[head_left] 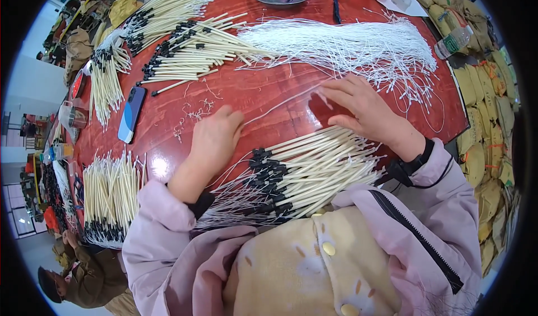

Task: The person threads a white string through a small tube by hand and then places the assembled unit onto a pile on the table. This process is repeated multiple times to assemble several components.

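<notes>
Head view: white cord (pixel 283 102), twelve o'clock of centre; left hand (pixel 216 134), grip closed on it; right hand (pixel 358 105), grip unclear; risk: snagging, caused by loose strand bundle (pixel 336 44), one o'clock.

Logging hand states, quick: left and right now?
Left hand: closed, holding a thin white cord.
Right hand: thumb apart from fingers, at the cord; whether it has a grip cannot be told.

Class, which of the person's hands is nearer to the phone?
Left. The left hand is to the right of the phone; the right hand is farther off on that same side.
</notes>
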Action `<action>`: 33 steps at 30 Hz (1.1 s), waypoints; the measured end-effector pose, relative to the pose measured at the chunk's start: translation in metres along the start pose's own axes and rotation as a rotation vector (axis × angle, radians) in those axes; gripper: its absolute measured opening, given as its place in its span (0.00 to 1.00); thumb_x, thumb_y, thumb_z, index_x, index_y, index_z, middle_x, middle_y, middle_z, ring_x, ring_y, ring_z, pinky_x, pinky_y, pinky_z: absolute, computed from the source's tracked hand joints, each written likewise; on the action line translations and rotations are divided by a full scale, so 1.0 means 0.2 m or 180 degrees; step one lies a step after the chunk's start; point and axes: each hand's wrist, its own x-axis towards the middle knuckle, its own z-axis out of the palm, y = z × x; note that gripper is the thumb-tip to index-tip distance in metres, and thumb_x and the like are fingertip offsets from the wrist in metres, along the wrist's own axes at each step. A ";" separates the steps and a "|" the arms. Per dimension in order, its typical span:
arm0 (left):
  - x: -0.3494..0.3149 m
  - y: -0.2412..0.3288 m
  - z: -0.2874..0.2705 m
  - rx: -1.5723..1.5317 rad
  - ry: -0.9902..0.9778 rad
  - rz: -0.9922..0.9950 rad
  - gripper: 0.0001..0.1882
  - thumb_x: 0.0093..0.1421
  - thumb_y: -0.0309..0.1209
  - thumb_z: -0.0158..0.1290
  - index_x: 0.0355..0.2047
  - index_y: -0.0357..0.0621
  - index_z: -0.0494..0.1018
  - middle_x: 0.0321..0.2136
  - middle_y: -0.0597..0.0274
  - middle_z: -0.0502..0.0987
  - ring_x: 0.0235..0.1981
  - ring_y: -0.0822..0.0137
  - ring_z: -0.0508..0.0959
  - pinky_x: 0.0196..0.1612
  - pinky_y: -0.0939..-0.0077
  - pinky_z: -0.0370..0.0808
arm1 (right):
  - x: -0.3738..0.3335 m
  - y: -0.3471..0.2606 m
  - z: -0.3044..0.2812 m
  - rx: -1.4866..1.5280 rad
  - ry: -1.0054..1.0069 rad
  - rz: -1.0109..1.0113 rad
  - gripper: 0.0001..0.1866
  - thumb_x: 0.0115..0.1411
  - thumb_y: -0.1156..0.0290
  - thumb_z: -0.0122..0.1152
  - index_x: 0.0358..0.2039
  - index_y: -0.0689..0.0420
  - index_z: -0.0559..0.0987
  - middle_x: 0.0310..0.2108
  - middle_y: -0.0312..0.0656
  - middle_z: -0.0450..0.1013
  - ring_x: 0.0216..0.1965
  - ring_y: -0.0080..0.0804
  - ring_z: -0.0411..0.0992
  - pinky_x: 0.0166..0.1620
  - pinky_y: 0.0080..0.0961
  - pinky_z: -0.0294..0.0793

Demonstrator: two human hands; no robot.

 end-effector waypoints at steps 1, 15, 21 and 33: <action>-0.07 -0.01 0.00 0.0142 -0.0106 -0.0174 0.05 0.61 0.31 0.57 0.33 0.45 0.75 0.31 0.54 0.75 0.30 0.46 0.80 0.32 0.52 0.76 | 0.02 0.00 0.01 -0.0037 0.0027 0.0039 0.36 0.52 0.60 0.72 0.60 0.59 0.74 0.60 0.45 0.69 0.53 0.47 0.67 0.58 0.41 0.66; -0.36 -0.16 0.01 -0.0757 0.0419 -0.0813 0.04 0.59 0.27 0.61 0.33 0.42 0.78 0.26 0.57 0.76 0.25 0.55 0.78 0.29 0.61 0.74 | 0.12 -0.01 0.10 -0.0643 -0.0857 -0.0074 0.42 0.57 0.44 0.62 0.57 0.72 0.73 0.67 0.49 0.63 0.60 0.49 0.62 0.64 0.44 0.60; -0.39 -0.25 0.02 -0.2755 0.0115 -0.2172 0.08 0.59 0.28 0.62 0.31 0.35 0.78 0.20 0.57 0.76 0.22 0.70 0.75 0.29 0.71 0.72 | 0.14 -0.02 0.10 -0.0529 -0.0964 -0.0066 0.46 0.58 0.36 0.55 0.54 0.74 0.75 0.65 0.51 0.65 0.59 0.49 0.63 0.64 0.45 0.59; 0.27 -0.61 -0.06 0.0723 0.0938 -0.0180 0.08 0.60 0.32 0.57 0.39 0.44 0.75 0.38 0.55 0.75 0.41 0.51 0.78 0.40 0.57 0.77 | 0.16 -0.01 0.12 -0.0398 -0.0765 -0.0137 0.49 0.58 0.31 0.51 0.51 0.74 0.76 0.61 0.52 0.69 0.54 0.51 0.66 0.61 0.44 0.63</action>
